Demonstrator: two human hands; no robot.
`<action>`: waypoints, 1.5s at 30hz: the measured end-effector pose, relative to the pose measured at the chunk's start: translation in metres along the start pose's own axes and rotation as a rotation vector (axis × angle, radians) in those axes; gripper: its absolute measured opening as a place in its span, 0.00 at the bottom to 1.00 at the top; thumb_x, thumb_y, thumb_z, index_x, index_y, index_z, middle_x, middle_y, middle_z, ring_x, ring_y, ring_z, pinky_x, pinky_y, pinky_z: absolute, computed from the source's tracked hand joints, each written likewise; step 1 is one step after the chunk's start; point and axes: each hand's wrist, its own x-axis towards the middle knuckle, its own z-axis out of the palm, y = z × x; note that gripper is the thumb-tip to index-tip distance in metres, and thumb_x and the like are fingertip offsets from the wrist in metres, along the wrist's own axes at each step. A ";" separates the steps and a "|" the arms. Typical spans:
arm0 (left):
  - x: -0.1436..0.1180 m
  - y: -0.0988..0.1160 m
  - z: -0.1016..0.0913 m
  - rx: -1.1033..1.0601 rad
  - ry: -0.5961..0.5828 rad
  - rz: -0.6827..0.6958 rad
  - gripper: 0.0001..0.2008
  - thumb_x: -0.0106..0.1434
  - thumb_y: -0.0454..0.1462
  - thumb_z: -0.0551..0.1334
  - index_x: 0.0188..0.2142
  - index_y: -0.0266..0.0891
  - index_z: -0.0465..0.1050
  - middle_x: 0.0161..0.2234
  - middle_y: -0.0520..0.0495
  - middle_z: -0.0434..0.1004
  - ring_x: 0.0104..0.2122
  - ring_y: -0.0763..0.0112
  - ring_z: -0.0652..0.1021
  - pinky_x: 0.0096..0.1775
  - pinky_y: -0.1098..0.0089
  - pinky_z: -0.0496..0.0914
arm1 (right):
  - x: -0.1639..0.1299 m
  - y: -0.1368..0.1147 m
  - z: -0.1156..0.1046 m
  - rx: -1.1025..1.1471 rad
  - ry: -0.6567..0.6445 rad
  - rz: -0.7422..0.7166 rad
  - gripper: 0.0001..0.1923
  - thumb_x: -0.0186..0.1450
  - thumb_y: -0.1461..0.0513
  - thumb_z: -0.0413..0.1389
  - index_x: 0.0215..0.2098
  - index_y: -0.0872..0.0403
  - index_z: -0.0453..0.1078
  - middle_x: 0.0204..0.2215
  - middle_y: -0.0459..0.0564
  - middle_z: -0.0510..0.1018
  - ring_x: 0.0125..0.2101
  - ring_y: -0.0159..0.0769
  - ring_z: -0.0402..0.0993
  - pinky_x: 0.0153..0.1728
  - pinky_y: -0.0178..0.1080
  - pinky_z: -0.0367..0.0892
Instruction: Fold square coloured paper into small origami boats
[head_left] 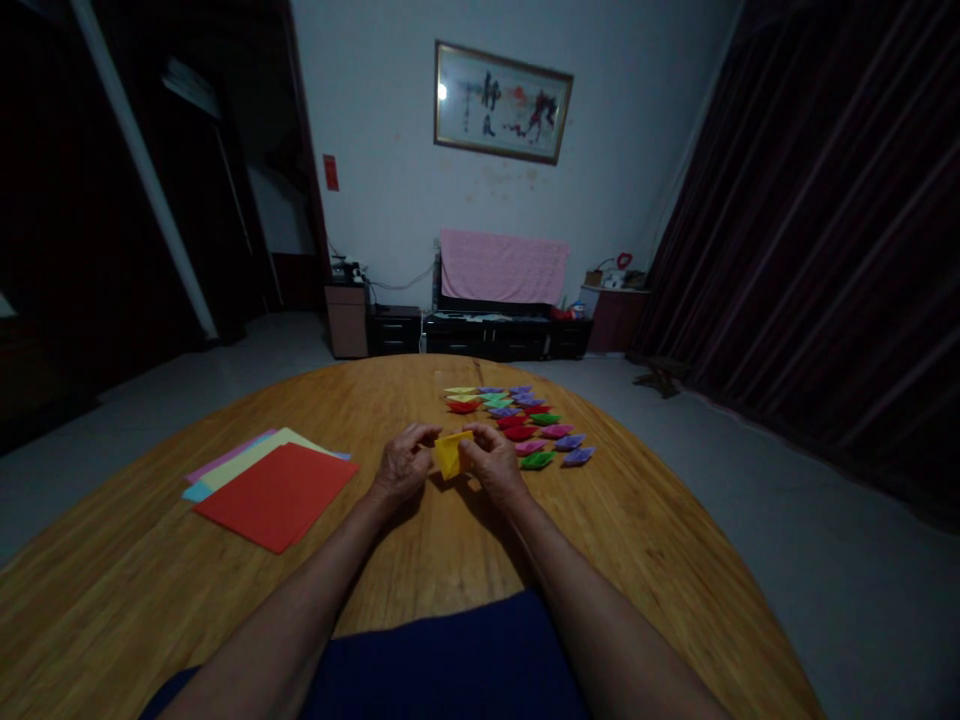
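The round wooden bench [420,580] fills the lower half of the view, its grain running towards the person. On it, well to the left of the yellow paper, lies a stack of coloured sheets [274,485] with a red one on top and yellow, pink and blue edges showing beneath. Just beyond and to the right of the yellow paper sits a cluster of small folded paper boats [525,422] in red, green, purple, pink and yellow, set in loose rows.

The yellow paper [451,453] itself is a small, part-folded piece (creased into a pointed, roughly triangular shape), held just above the bench near its middle. The left hand [403,465] has its fingers pinched on the paper's left edge; the right hand [493,460] has its fingers clenched on the right edge, thumb on top. Both forearms reach in from the near rim.
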 end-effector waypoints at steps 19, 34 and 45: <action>-0.009 0.038 0.001 -0.686 -0.102 -0.557 0.15 0.48 0.43 0.71 0.32 0.36 0.75 0.25 0.49 0.76 0.22 0.71 0.76 0.25 0.72 0.70 | -0.003 0.009 -0.002 -0.246 -0.139 -0.099 0.09 0.55 0.58 0.59 0.31 0.55 0.75 0.27 0.48 0.78 0.26 0.34 0.72 0.27 0.35 0.68; 0.003 0.025 -0.005 -0.754 0.007 -0.646 0.18 0.46 0.42 0.73 0.34 0.35 0.75 0.25 0.52 0.75 0.21 0.72 0.75 0.22 0.71 0.70 | -0.001 0.017 -0.005 -0.324 -0.126 -0.162 0.12 0.54 0.59 0.59 0.36 0.53 0.77 0.30 0.47 0.78 0.29 0.34 0.72 0.29 0.35 0.69; 0.006 0.008 -0.001 -0.860 0.031 -0.619 0.17 0.43 0.39 0.75 0.31 0.33 0.77 0.25 0.51 0.77 0.23 0.75 0.75 0.28 0.74 0.70 | -0.007 0.007 -0.002 -0.426 -0.187 -0.134 0.12 0.58 0.56 0.57 0.21 0.55 0.73 0.19 0.45 0.70 0.21 0.30 0.64 0.21 0.32 0.57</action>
